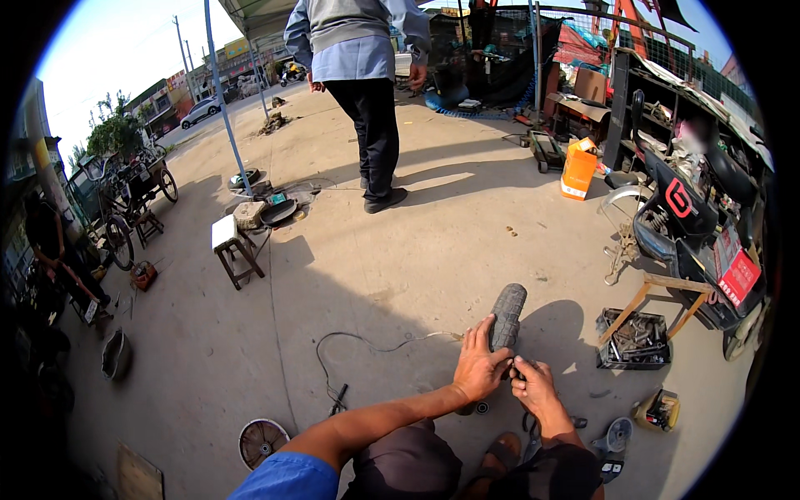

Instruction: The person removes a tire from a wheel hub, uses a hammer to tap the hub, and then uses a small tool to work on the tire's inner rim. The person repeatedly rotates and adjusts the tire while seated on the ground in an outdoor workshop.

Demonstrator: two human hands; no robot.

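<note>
Treaded tyre [507, 321], edge-on before the knees [407, 462]; left grip [481, 368] wrapped on its tread, right grip [534, 387] pinched narrow just beside, on what I can't tell; handwork looks midway, the remainder unclear; farther out, a spoked wheel [263, 447] lies on the concrete ground [358, 287].

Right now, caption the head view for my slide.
Left hand on a treaded tyre, right hand at its side, a crate of loose parts off to the right.
</note>
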